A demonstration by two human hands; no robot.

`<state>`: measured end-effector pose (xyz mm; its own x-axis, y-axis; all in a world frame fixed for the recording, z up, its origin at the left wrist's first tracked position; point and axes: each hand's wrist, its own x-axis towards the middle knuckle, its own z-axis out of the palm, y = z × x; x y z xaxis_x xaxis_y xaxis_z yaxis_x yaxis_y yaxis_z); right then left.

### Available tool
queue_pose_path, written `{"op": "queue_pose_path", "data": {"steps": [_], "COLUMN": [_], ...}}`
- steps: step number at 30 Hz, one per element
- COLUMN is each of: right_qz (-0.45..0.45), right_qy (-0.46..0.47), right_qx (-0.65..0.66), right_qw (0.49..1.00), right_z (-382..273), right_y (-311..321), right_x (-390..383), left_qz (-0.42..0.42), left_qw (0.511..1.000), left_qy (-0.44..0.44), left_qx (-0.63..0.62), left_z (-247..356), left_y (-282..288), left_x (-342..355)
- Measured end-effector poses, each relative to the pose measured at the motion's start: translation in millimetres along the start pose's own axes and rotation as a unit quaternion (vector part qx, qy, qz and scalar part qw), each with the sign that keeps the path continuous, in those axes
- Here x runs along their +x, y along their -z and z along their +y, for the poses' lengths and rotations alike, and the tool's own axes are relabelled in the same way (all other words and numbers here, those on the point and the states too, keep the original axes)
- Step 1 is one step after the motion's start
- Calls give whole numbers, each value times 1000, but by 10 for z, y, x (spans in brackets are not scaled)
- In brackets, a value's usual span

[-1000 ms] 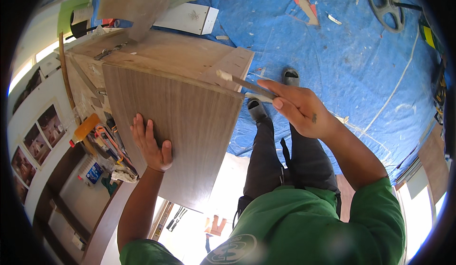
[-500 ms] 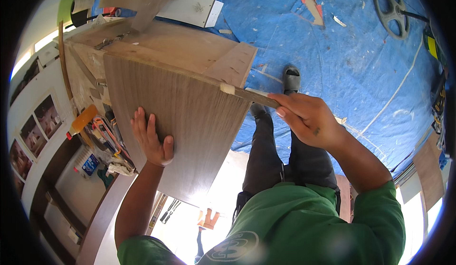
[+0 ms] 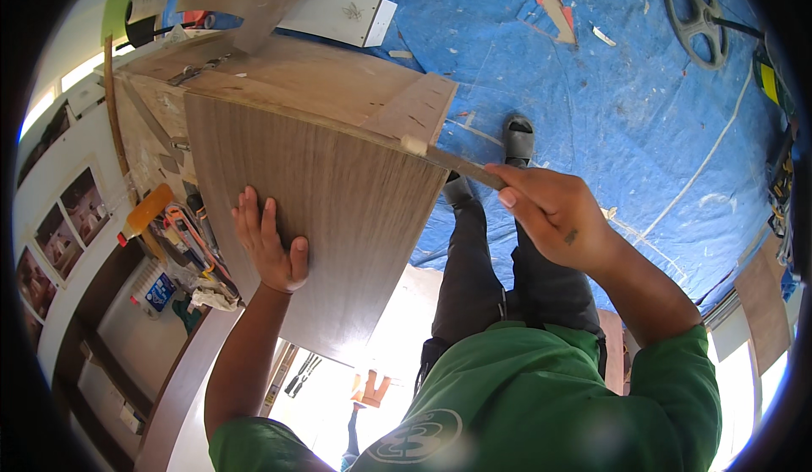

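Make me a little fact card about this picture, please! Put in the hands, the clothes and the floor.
Left hand: spread flat on the brown wood-grain panel
Right hand: pinching a slim flat grey-brown strip
Pale blunt tip: at the panel's far edge, near its right corner; touching or not, can't tell
Clothes: green short-sleeved shirt, dark grey open-toed sandals
Floor: wrinkled blue sheet

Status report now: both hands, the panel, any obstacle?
Left hand on wood-grain panel. Right hand holds slim strip along panel's edge. No obstacle visible at strip.
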<state>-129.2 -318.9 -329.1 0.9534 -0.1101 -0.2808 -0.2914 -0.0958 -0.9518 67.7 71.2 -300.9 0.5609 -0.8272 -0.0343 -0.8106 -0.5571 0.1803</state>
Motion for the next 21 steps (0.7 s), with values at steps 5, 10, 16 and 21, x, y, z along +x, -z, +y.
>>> {"op": "queue_pose_path", "data": {"steps": [5, 10, 16, 21], "right_qz": [14, 33, -33, 51], "right_qy": [30, -1, -91, -25], "right_qx": [-69, 150, 134, 135], "right_qw": [997, 988, 986, 989], "right_z": [-59, -108, -206, -124], "right_y": [-102, -68, -87, -293], "right_x": [234, 521, 383, 350], "left_qz": [1, 2, 5, 4], "left_qw": [1000, 1000, 1000, 1000], "left_qy": [2, 4, 6, 4], "left_qx": [3, 4, -4, -2], "left_z": [17, 3, 1, 4], "left_y": [6, -10, -8, -4], "left_x": [-1, 0, -13, -1]}}
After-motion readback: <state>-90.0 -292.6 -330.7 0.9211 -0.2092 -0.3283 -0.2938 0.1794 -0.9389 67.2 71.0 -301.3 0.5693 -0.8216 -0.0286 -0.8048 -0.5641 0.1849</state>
